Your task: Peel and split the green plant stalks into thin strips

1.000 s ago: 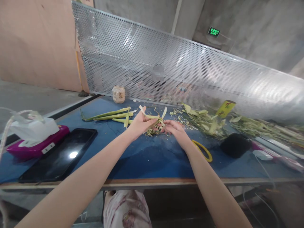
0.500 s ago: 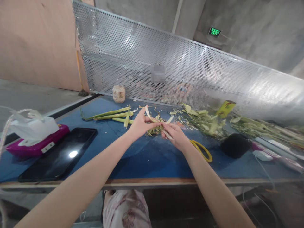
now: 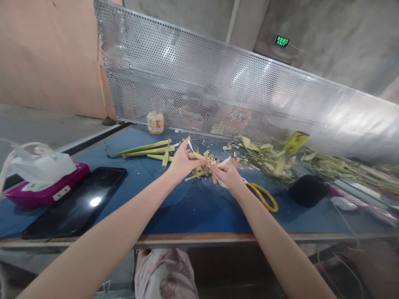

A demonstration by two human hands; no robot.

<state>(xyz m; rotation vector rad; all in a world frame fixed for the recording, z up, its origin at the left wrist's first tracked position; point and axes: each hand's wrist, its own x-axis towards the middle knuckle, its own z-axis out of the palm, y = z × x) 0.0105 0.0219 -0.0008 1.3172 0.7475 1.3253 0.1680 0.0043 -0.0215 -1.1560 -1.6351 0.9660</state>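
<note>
Both hands meet over a small heap of green plant scraps [image 3: 197, 175] in the middle of the table. My left hand [image 3: 182, 162] pinches a pale leaf strip [image 3: 190, 146], whose thin end pokes up past the index finger. Close beside it, my right hand [image 3: 227, 173] has its fingers closed on pale leaf strips [image 3: 224, 162] at the same spot; one end sticks out above the fingers and another below. How the strips cross between the fingertips is hard to make out. Yellow-handled scissors [image 3: 270, 199] lie just right of my right wrist, partly hidden by it.
Long green stalks [image 3: 146, 150] lie left of my hands. Leafy bundles [image 3: 268, 160], a yellow-green can [image 3: 296, 142] and a black object [image 3: 308, 191] are on the right. A phone or tablet [image 3: 81, 201] and a magenta tissue box [image 3: 76, 178] stand left. A perforated metal screen [image 3: 187, 62] closes the back.
My fingertips have shifted slightly left and down with the strips. The lower strip end in my right hand has turned, and more of the scissors shows.
</note>
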